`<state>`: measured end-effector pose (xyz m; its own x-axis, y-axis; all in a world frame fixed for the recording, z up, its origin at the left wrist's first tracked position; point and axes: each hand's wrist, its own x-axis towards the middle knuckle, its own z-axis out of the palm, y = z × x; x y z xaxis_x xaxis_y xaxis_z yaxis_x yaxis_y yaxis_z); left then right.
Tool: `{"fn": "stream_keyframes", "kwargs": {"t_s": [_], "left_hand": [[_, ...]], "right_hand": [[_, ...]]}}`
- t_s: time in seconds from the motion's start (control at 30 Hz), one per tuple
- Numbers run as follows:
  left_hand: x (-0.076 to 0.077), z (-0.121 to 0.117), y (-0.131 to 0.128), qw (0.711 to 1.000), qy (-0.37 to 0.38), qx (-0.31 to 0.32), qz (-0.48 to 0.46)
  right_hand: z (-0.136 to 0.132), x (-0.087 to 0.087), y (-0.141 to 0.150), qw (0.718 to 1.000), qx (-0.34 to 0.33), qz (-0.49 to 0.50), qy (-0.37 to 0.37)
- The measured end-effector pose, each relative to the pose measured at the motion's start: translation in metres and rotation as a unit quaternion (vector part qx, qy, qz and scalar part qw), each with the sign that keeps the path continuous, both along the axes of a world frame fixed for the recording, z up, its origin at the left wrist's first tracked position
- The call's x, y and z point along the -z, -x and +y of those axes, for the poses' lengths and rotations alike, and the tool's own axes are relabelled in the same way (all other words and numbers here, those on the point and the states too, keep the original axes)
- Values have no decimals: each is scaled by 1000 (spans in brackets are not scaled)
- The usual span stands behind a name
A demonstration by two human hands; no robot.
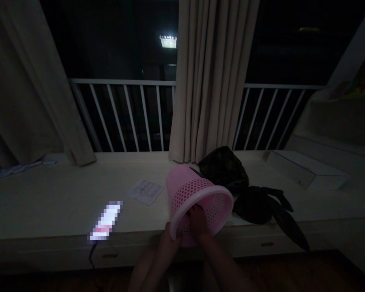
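A pink plastic mesh basket [191, 190] is tilted with its open mouth toward me, above the front edge of a white window ledge [54, 202]. My left hand [167, 243] grips the basket's lower rim from outside. My right hand [199, 221] reaches into the basket's mouth, and its fingers are partly hidden inside. Just right of the basket lies a crumpled black plastic bag [228, 166], with more black plastic [267, 205] trailing over the ledge's edge.
A lit phone [106, 221] with a cable lies on the ledge at the left, and a sheet of paper [144, 190] beyond it. A white flat box [304, 168] sits at the right. Curtains [213, 77] and a window railing [121, 113] stand behind. The room is dark.
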<state>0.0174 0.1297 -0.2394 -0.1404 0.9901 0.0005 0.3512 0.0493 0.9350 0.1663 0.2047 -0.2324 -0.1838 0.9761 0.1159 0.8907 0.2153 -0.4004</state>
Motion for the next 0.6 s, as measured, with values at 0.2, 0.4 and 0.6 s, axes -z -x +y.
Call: {"fn": "stream_keyframes", "kwargs": {"t_s": [0.2, 0.4, 0.6], "left_hand": [[-8, -1, 0, 1000, 23, -7, -1], [-9, 0, 1, 1000, 8, -1, -16], [-20, -2, 2, 999, 16, 2, -38]], "right_hand": [[4, 4, 0, 993, -16, 112, 28], [6, 6, 6, 985, -123, 119, -28], [3, 5, 7, 986, -101, 128, -23]]}}
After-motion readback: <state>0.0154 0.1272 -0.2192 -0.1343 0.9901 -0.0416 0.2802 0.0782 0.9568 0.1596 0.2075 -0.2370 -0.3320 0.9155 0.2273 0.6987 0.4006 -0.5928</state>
